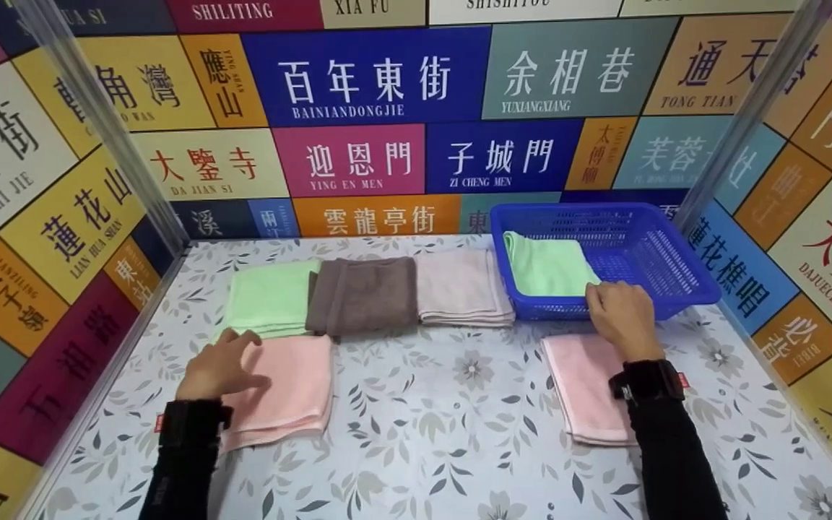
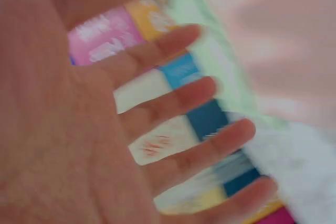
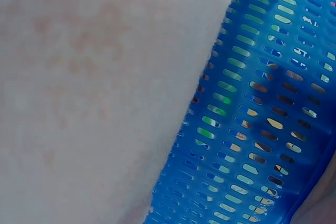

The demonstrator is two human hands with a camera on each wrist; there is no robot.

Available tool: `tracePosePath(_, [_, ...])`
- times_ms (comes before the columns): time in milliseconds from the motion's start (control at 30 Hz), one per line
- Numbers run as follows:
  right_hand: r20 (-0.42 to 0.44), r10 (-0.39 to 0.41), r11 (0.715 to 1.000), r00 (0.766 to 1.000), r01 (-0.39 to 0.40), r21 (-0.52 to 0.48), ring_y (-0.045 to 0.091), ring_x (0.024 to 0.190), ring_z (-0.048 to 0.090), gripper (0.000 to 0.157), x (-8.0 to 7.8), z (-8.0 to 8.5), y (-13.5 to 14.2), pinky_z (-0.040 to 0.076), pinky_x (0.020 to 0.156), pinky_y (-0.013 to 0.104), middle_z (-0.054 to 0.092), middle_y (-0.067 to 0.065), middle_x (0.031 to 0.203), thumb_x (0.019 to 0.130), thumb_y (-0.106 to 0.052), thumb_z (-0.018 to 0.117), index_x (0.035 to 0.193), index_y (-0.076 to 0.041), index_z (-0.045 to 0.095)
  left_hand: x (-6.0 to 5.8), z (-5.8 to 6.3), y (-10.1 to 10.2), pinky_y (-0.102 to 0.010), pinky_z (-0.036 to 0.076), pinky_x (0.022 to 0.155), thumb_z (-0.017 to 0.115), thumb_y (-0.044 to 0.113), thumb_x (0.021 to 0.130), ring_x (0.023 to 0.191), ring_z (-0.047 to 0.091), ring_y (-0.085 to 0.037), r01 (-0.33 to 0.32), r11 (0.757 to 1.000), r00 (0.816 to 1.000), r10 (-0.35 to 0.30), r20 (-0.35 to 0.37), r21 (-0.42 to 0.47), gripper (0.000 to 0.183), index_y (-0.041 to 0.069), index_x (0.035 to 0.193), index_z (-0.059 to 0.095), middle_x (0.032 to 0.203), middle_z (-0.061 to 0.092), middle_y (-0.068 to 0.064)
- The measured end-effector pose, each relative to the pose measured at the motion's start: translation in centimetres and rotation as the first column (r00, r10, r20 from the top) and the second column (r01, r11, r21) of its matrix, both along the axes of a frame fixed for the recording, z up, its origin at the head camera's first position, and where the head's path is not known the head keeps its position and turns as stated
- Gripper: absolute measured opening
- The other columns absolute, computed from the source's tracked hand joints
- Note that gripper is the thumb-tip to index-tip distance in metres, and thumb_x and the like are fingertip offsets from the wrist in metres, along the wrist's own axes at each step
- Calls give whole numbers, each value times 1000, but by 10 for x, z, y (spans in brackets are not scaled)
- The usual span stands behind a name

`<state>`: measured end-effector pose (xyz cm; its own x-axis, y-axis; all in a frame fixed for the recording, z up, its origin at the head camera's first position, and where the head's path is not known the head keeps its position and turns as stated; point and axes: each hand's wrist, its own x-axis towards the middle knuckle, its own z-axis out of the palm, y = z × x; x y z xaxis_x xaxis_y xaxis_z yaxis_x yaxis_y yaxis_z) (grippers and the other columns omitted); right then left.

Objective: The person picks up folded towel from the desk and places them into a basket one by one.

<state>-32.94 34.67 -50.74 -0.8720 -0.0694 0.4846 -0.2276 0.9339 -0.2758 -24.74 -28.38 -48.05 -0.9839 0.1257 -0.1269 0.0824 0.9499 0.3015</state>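
Blue basket point(image 1: 636, 254) stands beyond the right hand point(image 1: 622, 315) gripping it.

The head view is bright, even and mostly crisp. In the left wrist view, motion-like blur softens the left hand point(image 2: 121, 114), while grey shadows dull the hazy pink towel point(image 2: 289, 51) toward two o'clock. The right wrist view is dimmer: a pale surface point(image 3: 94, 98) at nine o'clock is out of focus, the blue basket point(image 3: 239, 98) toward three sharper.

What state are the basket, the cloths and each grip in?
Blue basket: upright, partly filled
Green cloth in the basket: folded
Green cloth outside the basket: folded
Brown cloth: folded
Pale cloth: folded
Left pink cloth: folded, partly hidden
Right pink cloth: folded, partly hidden
Left grip: fingers spread
Right grip: curled at basket rim, hold unclear
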Motion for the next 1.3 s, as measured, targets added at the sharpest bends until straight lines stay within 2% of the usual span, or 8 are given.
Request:
tracePosePath(167, [17, -2, 1000, 1000, 2, 10, 44, 73, 59, 55, 3, -1, 4, 47, 80, 60, 59, 18, 65, 109, -27, 40, 56, -12, 43, -12, -16, 0, -55, 56, 78, 93, 40, 72, 93, 61, -41, 5, 997, 997, -12, 81, 83, 74, 12, 132, 59, 132, 47, -24])
tracePosePath(333, [12, -12, 1000, 1000, 12, 3, 44, 73, 60, 55, 7, -3, 4, 47, 81, 61, 59, 18, 65, 109, -26, 39, 55, -11, 42, -21, -24, 24, -50, 57, 72, 93, 45, 71, 85, 58, -34, 79, 996, 994, -81, 76, 40, 72, 15, 127, 58, 122, 45, -19])
tracePosePath(500, [10, -12, 1000, 1000, 12, 7, 49, 78, 62, 54, 7, -3, -3, 47, 81, 62, 64, 24, 73, 108, -26, 39, 58, -9, 48, -25, -26, 78, -47, 60, 69, 90, 57, 70, 79, 59, -30, 179, 983, 983, -176, 59, -32, 73, 22, 126, 57, 124, 45, -15])
tracePosePath(633, [33, -16, 1000, 999, 15, 21, 48, 79, 62, 54, 6, 0, -4, 47, 82, 62, 65, 24, 74, 109, -26, 37, 59, -9, 47, -23, -33, 135, -47, 60, 74, 88, 60, 71, 84, 62, -31, 243, 970, 969, -242, 55, -6, 73, 27, 128, 55, 132, 47, -15])
tracePosePath(800, [25, -7, 999, 1000, 6, 38, 47, 78, 62, 55, 2, 5, -2, 47, 81, 62, 65, 23, 73, 110, -26, 37, 60, -7, 49, -21, -37, 200, -52, 59, 81, 84, 65, 73, 100, 64, -42, 272, 962, 961, -273, 34, 30, 75, 28, 132, 54, 140, 46, -17])
tracePosePath(933, [8, -8, 999, 1000, 8, 42, 49, 82, 63, 53, -1, 3, -3, 48, 83, 63, 67, 27, 78, 109, -24, 39, 63, -3, 56, -19, -42, 231, -54, 58, 85, 82, 66, 74, 103, 64, -41, 291, 956, 957, -291, -6, 48, 76, 28, 134, 55, 142, 46, -17])
tracePosePath(1100, [75, -60, 995, 995, 54, 83, 52, 98, 62, 52, 5, 11, -9, 42, 97, 68, 70, 29, 95, 110, -28, 36, 83, 4, 68, -16, -46, 239, -51, 59, 81, 79, 66, 79, 103, 65, -39, 316, 945, 949, -315, -23, 85, 73, 27, 135, 56, 140, 46, -17])
tracePosePath(1300, [46, -68, 996, 997, 65, 64, 51, 113, 56, 35, 25, 45, -45, 40, 102, 68, 65, 28, 118, 103, -28, 58, 122, 0, 70, -21, -37, 220, -45, 59, 81, 87, 32, 82, 93, 64, -33, 339, 915, 940, -339, -39, 217, 61, 22, 135, 60, 130, 43, -15])
